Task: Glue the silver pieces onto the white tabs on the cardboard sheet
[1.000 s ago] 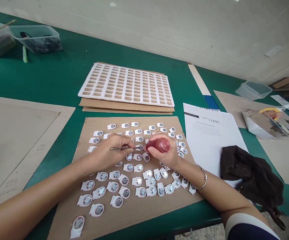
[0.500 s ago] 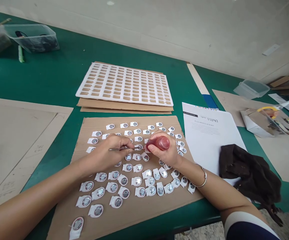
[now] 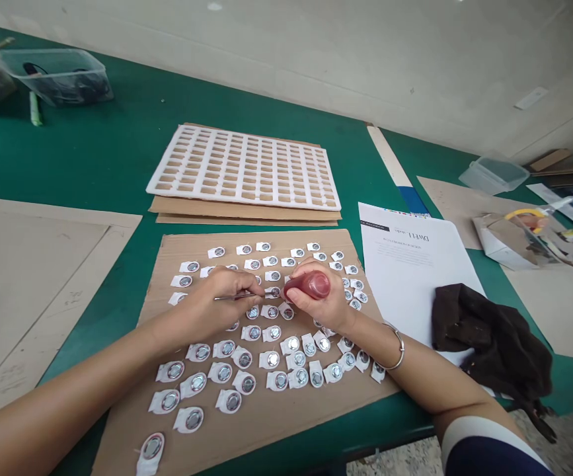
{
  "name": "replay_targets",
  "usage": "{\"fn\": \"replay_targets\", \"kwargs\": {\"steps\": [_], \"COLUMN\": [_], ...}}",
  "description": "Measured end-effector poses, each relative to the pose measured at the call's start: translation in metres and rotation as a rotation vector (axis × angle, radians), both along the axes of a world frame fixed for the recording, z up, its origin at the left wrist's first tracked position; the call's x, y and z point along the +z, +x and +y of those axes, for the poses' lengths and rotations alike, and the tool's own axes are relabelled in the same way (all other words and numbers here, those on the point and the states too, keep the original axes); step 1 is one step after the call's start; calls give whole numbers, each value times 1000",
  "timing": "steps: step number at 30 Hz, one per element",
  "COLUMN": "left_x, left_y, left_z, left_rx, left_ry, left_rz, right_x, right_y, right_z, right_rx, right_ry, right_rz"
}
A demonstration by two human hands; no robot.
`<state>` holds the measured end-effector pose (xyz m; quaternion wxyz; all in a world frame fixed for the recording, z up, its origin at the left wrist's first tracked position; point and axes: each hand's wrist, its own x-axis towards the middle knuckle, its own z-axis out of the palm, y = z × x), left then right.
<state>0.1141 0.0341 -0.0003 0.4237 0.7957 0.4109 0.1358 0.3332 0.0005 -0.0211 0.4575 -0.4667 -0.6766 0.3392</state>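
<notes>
My right hand (image 3: 326, 297) is wrapped round a red squeeze bottle (image 3: 313, 285), tilted so its narrow end points left and down. Between the fingers of my left hand (image 3: 229, 291) is a thin metal tool (image 3: 234, 297), perhaps tweezers; its tip reaches toward a small round metal piece on a white tab (image 3: 272, 292). Both hands work close together over a cardboard sheet (image 3: 207, 443). Several more such pieces, like the one at the near left (image 3: 189, 419), lie spread over the sheet. The bottle's tip is hidden from view.
Behind the sheet, a white slotted tray (image 3: 246, 165) rests on stacked cardboard (image 3: 246, 209). To the right are a printed paper (image 3: 405, 251), a dark cloth (image 3: 489, 337) and a box of tools (image 3: 509, 241). A clear plastic container (image 3: 63, 79) stands at the far left.
The view has shifted slightly. The red bottle has moved a little left relative to the sheet, nearer the left hand's tool. Both hands keep their grips.
</notes>
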Motion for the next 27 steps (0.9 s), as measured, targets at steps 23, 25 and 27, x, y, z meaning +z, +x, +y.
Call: {"fn": "replay_targets", "kwargs": {"steps": [23, 25, 27], "left_x": [4, 4, 4], "left_y": [0, 0, 0], "left_z": [0, 0, 0], "left_rx": [-8, -6, -2], "left_ry": [-12, -8, -4], "left_rz": [13, 11, 7], "right_x": [2, 1, 0], "right_y": [2, 3, 3], "right_z": [4, 4, 4], "right_rx": [-22, -23, -30], "right_ry": [37, 41, 48], "right_rz": [49, 54, 54]}}
